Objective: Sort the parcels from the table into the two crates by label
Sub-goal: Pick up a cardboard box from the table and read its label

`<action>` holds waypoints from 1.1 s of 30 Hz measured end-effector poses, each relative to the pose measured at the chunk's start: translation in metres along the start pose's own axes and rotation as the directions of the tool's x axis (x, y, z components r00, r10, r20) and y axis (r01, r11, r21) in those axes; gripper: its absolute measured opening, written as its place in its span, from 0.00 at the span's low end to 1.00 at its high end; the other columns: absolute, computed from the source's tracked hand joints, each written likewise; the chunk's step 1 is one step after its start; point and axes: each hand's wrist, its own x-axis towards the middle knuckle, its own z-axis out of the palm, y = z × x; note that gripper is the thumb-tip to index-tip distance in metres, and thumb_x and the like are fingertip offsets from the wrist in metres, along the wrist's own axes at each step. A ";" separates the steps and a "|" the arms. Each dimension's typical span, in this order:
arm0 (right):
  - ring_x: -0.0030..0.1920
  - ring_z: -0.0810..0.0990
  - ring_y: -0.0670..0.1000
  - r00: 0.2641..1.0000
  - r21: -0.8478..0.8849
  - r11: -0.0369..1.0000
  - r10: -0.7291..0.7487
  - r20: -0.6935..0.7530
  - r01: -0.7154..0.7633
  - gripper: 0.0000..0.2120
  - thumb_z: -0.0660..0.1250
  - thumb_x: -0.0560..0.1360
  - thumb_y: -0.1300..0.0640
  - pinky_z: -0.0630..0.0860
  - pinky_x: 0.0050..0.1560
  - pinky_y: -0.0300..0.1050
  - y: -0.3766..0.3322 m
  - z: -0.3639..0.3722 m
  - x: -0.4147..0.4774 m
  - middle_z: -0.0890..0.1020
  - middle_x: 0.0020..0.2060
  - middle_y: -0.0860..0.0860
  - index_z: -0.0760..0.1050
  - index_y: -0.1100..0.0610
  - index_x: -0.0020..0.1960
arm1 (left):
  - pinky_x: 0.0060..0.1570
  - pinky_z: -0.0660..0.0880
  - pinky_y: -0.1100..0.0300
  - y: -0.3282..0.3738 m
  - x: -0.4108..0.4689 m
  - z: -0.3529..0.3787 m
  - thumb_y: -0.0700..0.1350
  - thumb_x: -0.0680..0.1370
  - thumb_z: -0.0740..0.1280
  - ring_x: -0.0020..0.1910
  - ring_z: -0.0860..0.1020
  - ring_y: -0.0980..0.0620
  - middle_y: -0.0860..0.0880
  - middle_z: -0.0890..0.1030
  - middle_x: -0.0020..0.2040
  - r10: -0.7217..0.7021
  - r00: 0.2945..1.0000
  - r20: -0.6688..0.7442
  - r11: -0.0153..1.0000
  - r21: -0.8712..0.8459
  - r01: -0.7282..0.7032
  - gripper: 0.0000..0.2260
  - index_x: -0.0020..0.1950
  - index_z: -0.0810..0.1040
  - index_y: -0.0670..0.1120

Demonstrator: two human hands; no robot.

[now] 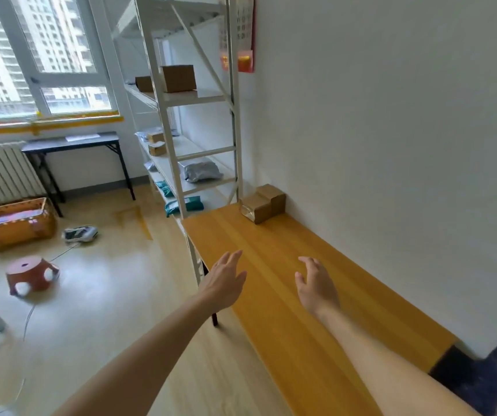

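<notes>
Over the near stretch of the yellow table [286, 331], your left hand [226, 280] and right hand [316, 288] are side by side but apart, fingers loosely spread and holding nothing. The left one sits over the table's left edge. Well ahead of both hands, at the table's far end, two small cardboard parcels [263, 204] stand touching each other against the wall, just beside the white shelving rack [200, 145]. Far to your left, an orange crate [16, 226] rests on the floor near the radiator.
</notes>
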 end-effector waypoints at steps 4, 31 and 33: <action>0.69 0.68 0.51 0.999 0.029 0.999 0.031 0.035 -0.032 0.19 0.57 0.81 0.56 0.68 0.66 0.47 -0.002 0.037 0.071 0.70 0.69 0.51 0.65 0.56 0.72 | 0.68 0.66 0.51 -0.025 0.078 -0.012 0.50 0.83 0.57 0.74 0.63 0.46 0.47 0.59 0.77 0.006 1.000 0.014 1.000 0.016 -0.007 0.25 0.79 0.54 0.49; 0.65 0.72 0.52 0.849 0.047 0.848 0.527 0.042 -0.528 0.20 0.58 0.81 0.58 0.71 0.55 0.42 -0.031 0.259 0.386 0.69 0.69 0.52 0.64 0.55 0.73 | 0.55 0.73 0.55 -0.221 0.531 -0.006 0.49 0.83 0.58 0.65 0.73 0.43 0.42 0.67 0.73 0.048 0.911 0.410 0.999 -0.022 -0.042 0.26 0.78 0.53 0.47; 0.65 0.72 0.52 0.826 0.053 0.824 0.561 0.053 -0.564 0.20 0.58 0.82 0.58 0.73 0.57 0.43 -0.033 0.271 0.400 0.69 0.69 0.51 0.63 0.55 0.73 | 0.60 0.72 0.53 -0.226 0.558 0.000 0.49 0.83 0.58 0.67 0.71 0.42 0.41 0.66 0.74 0.043 0.893 0.447 0.998 -0.053 -0.021 0.26 0.78 0.53 0.47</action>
